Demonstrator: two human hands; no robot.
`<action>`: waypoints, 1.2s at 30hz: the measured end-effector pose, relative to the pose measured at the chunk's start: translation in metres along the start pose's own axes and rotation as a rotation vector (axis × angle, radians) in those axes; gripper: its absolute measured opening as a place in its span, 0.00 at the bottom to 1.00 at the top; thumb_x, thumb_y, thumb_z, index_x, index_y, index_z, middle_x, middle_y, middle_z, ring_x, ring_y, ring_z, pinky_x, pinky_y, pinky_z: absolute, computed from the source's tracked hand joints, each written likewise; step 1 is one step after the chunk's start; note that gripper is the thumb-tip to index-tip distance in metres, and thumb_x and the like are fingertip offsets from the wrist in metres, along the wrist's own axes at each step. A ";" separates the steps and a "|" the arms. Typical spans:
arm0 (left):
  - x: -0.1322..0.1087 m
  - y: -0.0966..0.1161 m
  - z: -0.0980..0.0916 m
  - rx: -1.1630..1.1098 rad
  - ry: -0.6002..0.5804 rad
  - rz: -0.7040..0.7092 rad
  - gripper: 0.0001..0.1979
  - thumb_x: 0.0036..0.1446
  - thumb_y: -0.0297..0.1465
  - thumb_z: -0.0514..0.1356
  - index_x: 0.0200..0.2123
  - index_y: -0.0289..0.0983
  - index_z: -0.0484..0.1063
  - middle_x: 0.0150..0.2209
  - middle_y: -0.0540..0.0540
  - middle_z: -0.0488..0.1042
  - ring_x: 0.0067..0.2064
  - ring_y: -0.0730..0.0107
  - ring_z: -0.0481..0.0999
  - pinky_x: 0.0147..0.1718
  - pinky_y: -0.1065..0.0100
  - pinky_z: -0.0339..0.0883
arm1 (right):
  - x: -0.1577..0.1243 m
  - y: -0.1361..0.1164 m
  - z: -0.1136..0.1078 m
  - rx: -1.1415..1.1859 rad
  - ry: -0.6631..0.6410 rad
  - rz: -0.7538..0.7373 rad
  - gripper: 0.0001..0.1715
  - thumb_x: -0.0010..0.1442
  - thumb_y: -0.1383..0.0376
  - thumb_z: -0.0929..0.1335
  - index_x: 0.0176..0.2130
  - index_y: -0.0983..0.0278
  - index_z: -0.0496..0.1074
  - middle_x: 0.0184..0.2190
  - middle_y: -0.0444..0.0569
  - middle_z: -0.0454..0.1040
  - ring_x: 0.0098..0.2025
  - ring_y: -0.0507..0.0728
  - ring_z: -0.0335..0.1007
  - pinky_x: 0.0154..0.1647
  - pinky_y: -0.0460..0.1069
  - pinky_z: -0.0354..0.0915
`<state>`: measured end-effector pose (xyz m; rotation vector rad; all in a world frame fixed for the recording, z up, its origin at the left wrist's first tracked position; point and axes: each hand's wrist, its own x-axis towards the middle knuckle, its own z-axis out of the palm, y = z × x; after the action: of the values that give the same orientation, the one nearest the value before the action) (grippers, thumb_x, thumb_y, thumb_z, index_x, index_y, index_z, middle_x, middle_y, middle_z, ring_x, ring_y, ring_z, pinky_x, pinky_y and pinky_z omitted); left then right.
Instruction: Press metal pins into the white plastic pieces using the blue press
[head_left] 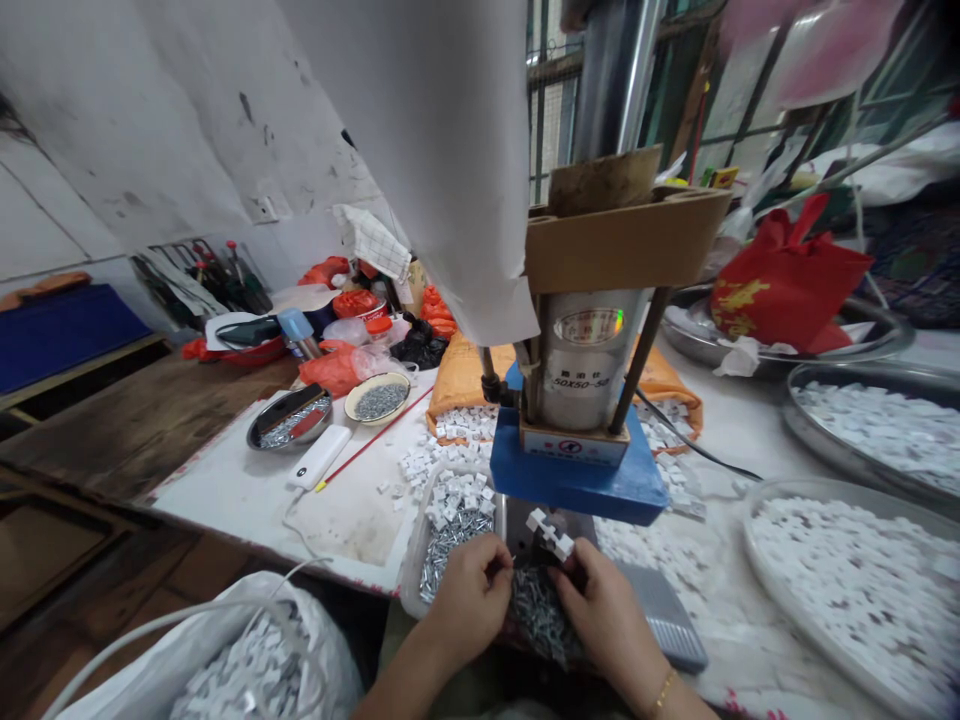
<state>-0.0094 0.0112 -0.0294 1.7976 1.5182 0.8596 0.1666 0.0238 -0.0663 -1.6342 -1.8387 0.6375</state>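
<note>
My left hand (474, 588) is closed in a pinch beside a heap of loose steel nails (541, 612); what sits between its fingertips is too small to make out. Across the heap, my right hand (606, 602) has its thumb and fingers closed at a small cluster of white plastic clips (551, 536), under the front of a press with a blue base (577, 480). To the left of the heap, a clear plastic tub (411, 580) contains more white clips and nails, and my left hand overlaps its right edge.
A grey pedal-like block (667, 620) lies right of my right hand. Round trays (757, 570) of white pieces stand at the right. Bowls of metal parts (379, 398), a white power bank (321, 458) and a red stick (375, 440) lie left. A white sack (330, 640) stands below.
</note>
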 end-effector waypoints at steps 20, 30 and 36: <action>0.002 0.007 -0.003 -0.101 0.036 0.005 0.10 0.51 0.22 0.54 0.32 0.37 0.74 0.33 0.47 0.75 0.39 0.67 0.73 0.41 0.67 0.65 | -0.006 -0.002 -0.022 0.071 -0.018 -0.105 0.12 0.59 0.61 0.62 0.30 0.62 0.71 0.30 0.51 0.73 0.36 0.59 0.68 0.40 0.53 0.63; 0.006 0.016 0.000 -0.109 0.027 0.046 0.11 0.52 0.21 0.53 0.31 0.37 0.75 0.32 0.47 0.75 0.37 0.68 0.73 0.39 0.68 0.64 | 0.007 -0.017 -0.013 -0.285 -0.038 -0.015 0.17 0.57 0.56 0.64 0.23 0.63 0.71 0.25 0.52 0.72 0.31 0.60 0.68 0.32 0.52 0.58; 0.003 0.009 -0.001 -0.109 0.048 0.029 0.11 0.52 0.21 0.54 0.31 0.36 0.74 0.32 0.47 0.75 0.38 0.67 0.73 0.40 0.67 0.64 | 0.008 -0.008 -0.008 -0.124 -0.001 0.048 0.15 0.52 0.60 0.66 0.17 0.61 0.66 0.21 0.49 0.70 0.28 0.59 0.66 0.30 0.51 0.58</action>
<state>-0.0049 0.0130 -0.0216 1.7347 1.4494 0.9869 0.1660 0.0301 -0.0539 -1.7631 -1.8772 0.5541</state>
